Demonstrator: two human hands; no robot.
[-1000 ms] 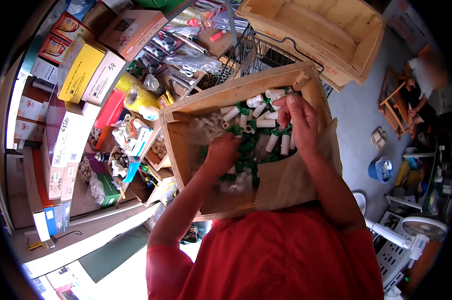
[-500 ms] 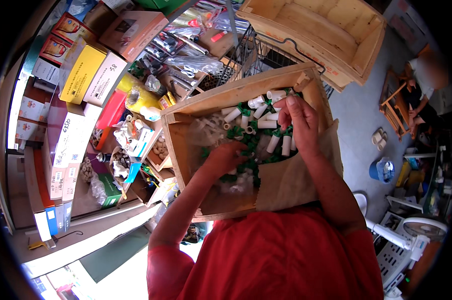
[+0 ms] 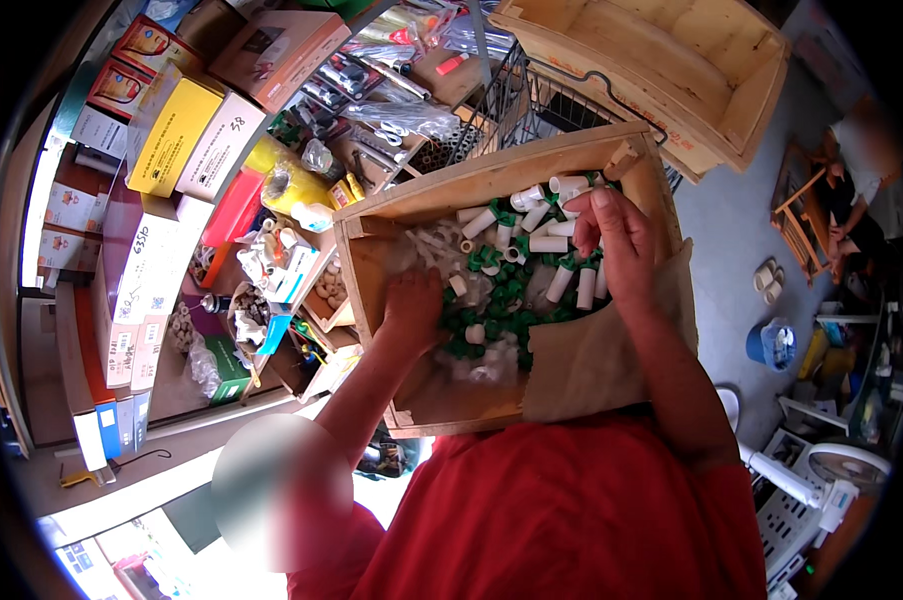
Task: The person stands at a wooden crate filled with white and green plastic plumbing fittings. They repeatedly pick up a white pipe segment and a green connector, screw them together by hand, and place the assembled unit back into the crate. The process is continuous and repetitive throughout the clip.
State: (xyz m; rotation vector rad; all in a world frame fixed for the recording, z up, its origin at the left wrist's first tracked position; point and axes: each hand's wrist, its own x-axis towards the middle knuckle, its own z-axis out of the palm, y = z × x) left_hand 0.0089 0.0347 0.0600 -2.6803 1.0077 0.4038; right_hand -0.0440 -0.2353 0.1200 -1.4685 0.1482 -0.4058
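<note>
A wooden crate (image 3: 371, 215) holds white and green plastic pipe fittings (image 3: 537, 240), with clear plastic bags (image 3: 433, 248) among them. My left hand (image 3: 414, 308) reaches down inside the crate's left part, next to the bags. Its fingers are stretched out and apart, with nothing visible in them. Above the fittings on the right is my right hand (image 3: 619, 238), its fingers curled in beside the thumb; whatever they may hold is hidden. Under my right forearm a brown cardboard flap (image 3: 591, 370) covers the crate's near right corner.
Left of the crate, shelves carry boxes (image 3: 176, 130) and bins of small fittings (image 3: 271, 260). Behind it stand a wire basket (image 3: 561, 100) and another wooden crate (image 3: 651, 60). A seated person (image 3: 856, 190), a blue bucket (image 3: 771, 343) and a white fan (image 3: 841, 470) are to the right.
My left hand has moved left from the green fittings toward the crate's left wall, and its fingers have stretched out. My right hand stays above the fittings. The whole view has shifted slightly.
</note>
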